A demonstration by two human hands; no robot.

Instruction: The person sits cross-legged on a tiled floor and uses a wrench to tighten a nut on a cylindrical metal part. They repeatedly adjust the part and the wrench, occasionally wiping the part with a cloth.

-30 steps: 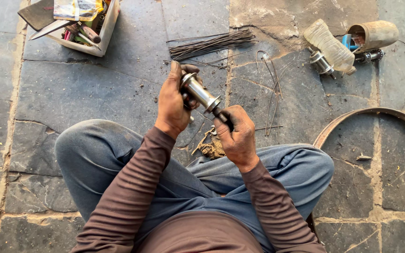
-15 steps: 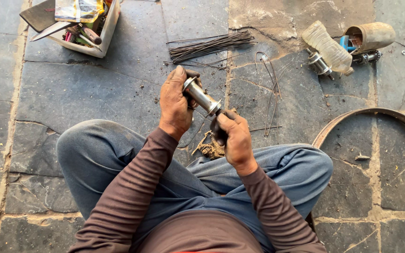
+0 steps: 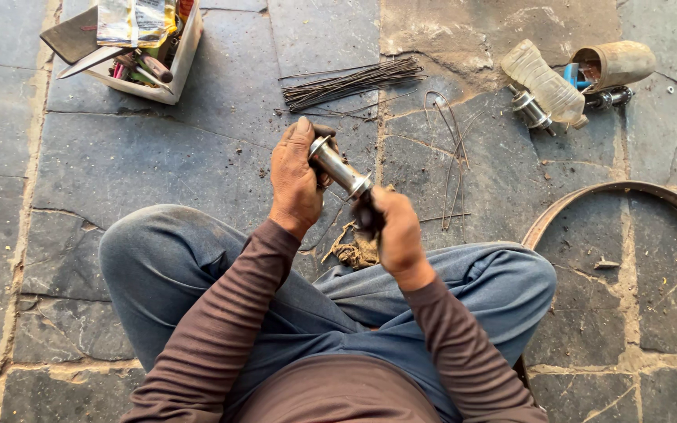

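A person sits cross-legged on a stone-slab floor (image 3: pixel 158 149), a curved metal rim (image 3: pixel 636 192) lying at the right. Over the lap, both hands hold a shiny metal hub (image 3: pixel 340 168) off the floor; its long axis slants from upper left down to lower right. The left hand (image 3: pixel 295 180) wraps the upper end, fingers (image 3: pixel 324 131) clenched round it. The right hand (image 3: pixel 397 231) is closed on the lower end, nearer the body. Thin spokes (image 3: pixel 354 81) lie beyond, well apart.
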